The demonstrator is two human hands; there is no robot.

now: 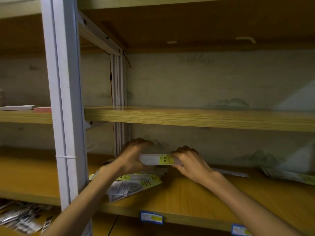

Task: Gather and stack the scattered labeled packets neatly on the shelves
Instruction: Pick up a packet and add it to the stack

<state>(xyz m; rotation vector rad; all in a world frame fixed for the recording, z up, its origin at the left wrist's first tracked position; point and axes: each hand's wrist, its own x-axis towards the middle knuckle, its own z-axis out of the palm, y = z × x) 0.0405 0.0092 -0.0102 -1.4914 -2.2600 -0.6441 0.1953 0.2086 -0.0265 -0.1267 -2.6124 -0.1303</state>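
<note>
Packets are held as a thin white bundle with a yellow label (157,159), gripped edge-on between both hands above the wooden lower shelf (196,193). The bundle's long axis runs left to right; the left hand (133,157) clasps its left end, the right hand (189,162) pinches its right end. Directly below and slightly left lies one loose heap of white-and-yellow labelled packets (133,183), nearer the left hand. One flat strip packet (231,172) lies to the right, and one further pile (289,176) at far right. Individual packets cannot be counted. Lowering onto the heap is judged the next move.
</note>
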